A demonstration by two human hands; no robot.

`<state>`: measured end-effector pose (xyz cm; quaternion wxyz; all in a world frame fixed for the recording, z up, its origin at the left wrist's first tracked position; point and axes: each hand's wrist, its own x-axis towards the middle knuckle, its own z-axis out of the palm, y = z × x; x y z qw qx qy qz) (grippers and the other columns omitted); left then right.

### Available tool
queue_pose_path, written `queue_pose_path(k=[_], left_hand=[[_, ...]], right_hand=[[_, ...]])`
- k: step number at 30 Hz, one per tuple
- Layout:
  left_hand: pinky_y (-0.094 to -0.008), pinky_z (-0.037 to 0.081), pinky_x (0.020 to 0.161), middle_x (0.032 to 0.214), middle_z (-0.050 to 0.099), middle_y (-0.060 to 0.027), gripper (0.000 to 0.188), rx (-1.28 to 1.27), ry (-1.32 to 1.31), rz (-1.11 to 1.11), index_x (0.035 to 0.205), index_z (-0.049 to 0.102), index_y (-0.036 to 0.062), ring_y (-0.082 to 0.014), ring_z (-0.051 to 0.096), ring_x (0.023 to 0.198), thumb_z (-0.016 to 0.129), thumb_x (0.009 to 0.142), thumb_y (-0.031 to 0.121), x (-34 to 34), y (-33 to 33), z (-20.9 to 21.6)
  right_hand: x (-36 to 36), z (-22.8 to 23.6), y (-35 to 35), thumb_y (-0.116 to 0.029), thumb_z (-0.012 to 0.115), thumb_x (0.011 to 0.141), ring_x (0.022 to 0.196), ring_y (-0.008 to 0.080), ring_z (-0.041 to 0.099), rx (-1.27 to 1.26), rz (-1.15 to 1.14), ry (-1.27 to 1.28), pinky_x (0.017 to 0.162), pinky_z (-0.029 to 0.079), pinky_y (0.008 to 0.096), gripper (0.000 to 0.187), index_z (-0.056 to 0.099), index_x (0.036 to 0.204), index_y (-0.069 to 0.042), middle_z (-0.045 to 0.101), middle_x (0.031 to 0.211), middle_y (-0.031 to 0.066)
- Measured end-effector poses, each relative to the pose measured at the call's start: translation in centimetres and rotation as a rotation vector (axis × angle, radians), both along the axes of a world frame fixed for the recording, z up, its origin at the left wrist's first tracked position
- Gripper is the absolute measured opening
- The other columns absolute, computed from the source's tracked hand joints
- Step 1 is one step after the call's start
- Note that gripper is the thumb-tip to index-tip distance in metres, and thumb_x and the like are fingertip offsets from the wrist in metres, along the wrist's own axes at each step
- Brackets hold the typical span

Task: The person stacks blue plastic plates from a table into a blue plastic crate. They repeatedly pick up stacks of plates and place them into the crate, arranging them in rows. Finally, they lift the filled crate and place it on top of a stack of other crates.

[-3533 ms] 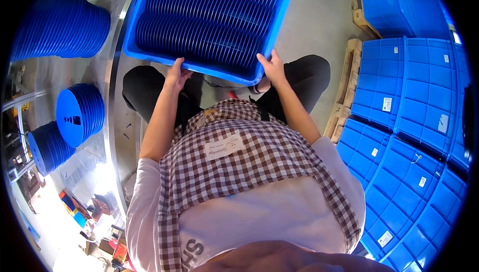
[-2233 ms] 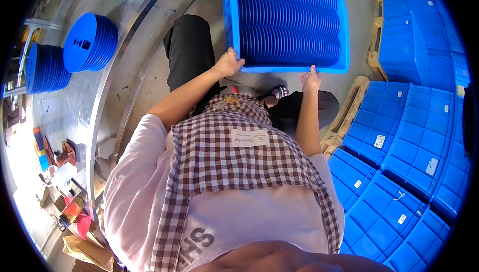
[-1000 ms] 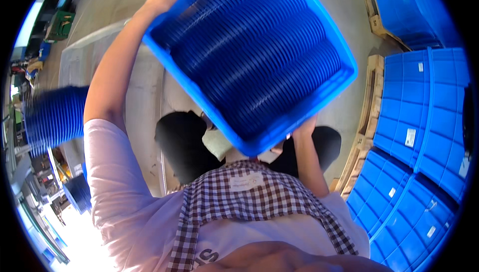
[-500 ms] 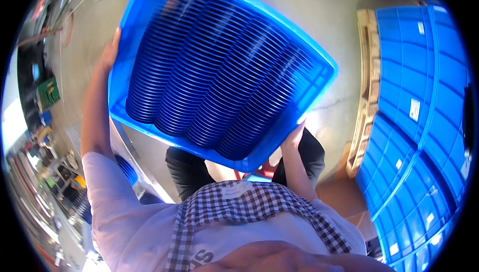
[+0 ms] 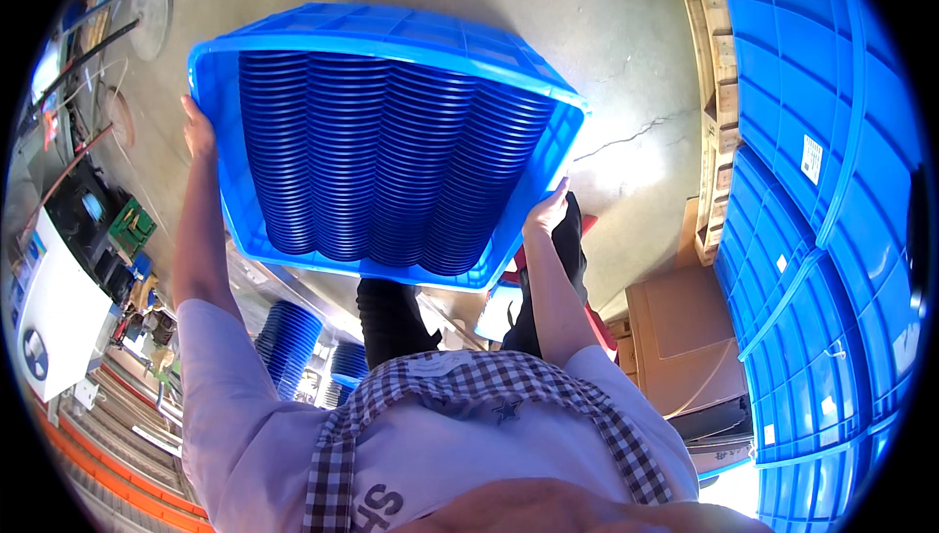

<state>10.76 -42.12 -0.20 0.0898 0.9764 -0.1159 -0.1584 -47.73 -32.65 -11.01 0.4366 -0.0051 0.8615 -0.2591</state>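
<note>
A large blue plastic bin is held in the air in front of me, its open side tilted toward my body. Rows of dark blue, thin round discs fill it, packed edge to edge. My left hand grips the bin's left side, its fingers partly hidden by the rim. On the lower right edge, my right hand is closed round the bin. Below the bin, my legs show in dark trousers.
Blue bins are stacked on wooden pallets along the right. A cardboard box stands beside them. Lower left, more stacked blue discs are near my left arm. A white machine and a green crate are at the left.
The bin has turned to sit more level and tipped further toward me, showing its far outer wall. Both hands have kept hold while the surroundings shifted in view.
</note>
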Motion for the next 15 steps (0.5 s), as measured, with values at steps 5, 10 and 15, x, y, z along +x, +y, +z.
queue_pose_path(k=[5,10,15], left_hand=[[-0.0446,0.038,0.1,0.122,0.054,-0.0277,0.101,0.144,-0.128,0.036,0.123,0.052,-0.0085,-0.039,0.05,0.118,0.012,0.083,0.076,-0.2,-1.0,0.4],[-0.0468,0.038,0.099,0.116,0.058,-0.0275,0.093,0.233,-0.199,-0.028,0.117,0.058,-0.0056,-0.0401,0.052,0.115,0.01,0.088,0.069,0.4,-0.7,-0.9],[-0.0478,0.041,0.095,0.113,0.061,-0.0233,0.084,0.265,-0.224,-0.045,0.115,0.062,0.0006,-0.0386,0.055,0.111,0.011,0.091,0.063,-2.4,-2.8,0.5]], right_hand=[[0.2,-0.6,0.9,-0.055,0.044,0.09,0.081,0.0258,0.061,-0.033,-0.016,-0.003,0.078,0.047,0.0356,0.067,0.063,0.102,0.009,0.067,0.092,0.0184],[0.1,-0.2,0.6,-0.051,0.046,0.089,0.076,0.0233,0.06,-0.011,0.004,0.111,0.073,0.047,0.0365,0.063,0.064,0.098,0.009,0.066,0.087,0.0171],[1.1,1.2,-1.0,-0.046,0.046,0.09,0.062,0.0177,0.048,-0.033,-0.092,0.186,0.061,0.042,0.0342,0.056,0.061,0.079,0.007,0.057,0.068,0.0074]])
